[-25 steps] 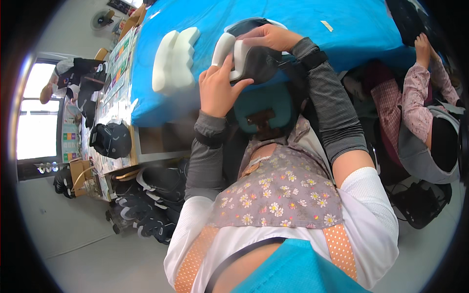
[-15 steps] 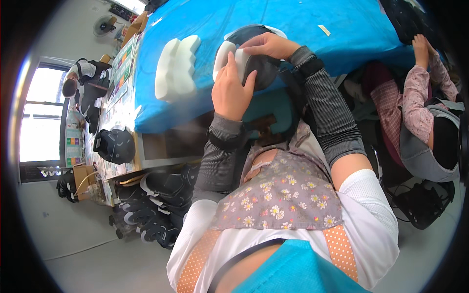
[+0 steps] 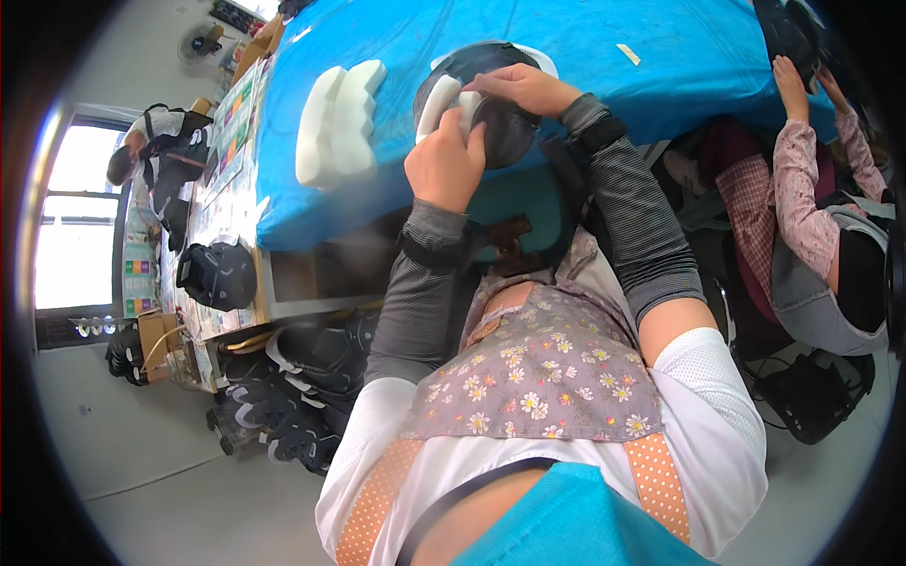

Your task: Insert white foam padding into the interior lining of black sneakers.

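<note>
Head view. The surface (image 3: pixel 679 85) is covered in smooth, creased blue sheeting, its near edge sagging in a soft, uneven line.

A rounded black shell (image 3: pixel 514 132) stands at that near edge, its lower part overlapping the edge; whether it rests on the sheeting or is held cannot be told. A pale rim (image 3: pixel 540 62) curves along its far side. White pads (image 3: pixel 435 108), smooth and rounded, show as two lengths against the shell's left and middle; the left hand hides their lower part, so whether they are joined is unclear.

The right hand (image 3: pixel 524 88) reaches in from the right, its grip narrow, fingertips together on the upper end of the right-hand length. The left hand (image 3: pixel 444 168) sits below, forefinger and thumb at the same length; how firmly its grip closes cannot be told.

Left of the shell, well within the edge, two matte white blocks (image 3: pixel 357 127) lie side by side, the right one scalloped down its right side. A strip of blue sheeting separates them from the shell. Broader sheeting runs rightward from the shell, with a flat, pale scrap (image 3: pixel 629 55) on it.

At far right, a co-worker's hand (image 3: pixel 791 90) touches a dark object (image 3: pixel 789 38).
</note>
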Demonstrator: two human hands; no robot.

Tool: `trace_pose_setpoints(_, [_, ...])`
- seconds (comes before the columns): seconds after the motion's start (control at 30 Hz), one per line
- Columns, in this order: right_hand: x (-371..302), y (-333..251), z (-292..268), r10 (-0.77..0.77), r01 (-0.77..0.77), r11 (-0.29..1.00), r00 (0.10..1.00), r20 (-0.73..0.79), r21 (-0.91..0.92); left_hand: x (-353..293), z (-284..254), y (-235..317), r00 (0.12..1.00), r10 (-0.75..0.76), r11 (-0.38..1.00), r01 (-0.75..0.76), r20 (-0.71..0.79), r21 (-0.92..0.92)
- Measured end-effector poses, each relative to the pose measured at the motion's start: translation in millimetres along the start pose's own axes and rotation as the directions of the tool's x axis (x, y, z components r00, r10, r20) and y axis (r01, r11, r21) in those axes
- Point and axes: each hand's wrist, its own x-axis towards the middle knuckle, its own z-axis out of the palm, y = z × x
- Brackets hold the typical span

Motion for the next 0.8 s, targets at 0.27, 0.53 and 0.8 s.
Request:
trace_pose_setpoints(0.27, [-0.8,-6.8,13.9,0.021,0.0,0.993,0.983,-0.184,0.117,19.3,-3.7,-11.7,0.961,0.238,0.922,-0.177,0.143,-0.345])
trace_pose_setpoints(0.53, [-0.1,-1.0,12.4,0.074,-0.044,0.988,0.976,-0.204,0.148,13.1,3.8,11.8,0.988,0.12,0.965,-0.093,0.097,-0.245])
trace_pose_setpoints(0.8, [-6.4,-4.7,15.1,0.048,-0.028,0.986,0.992,-0.116,0.165,17.3,17.9,1.8,0.992,0.125,0.977,-0.119,0.026,-0.176])
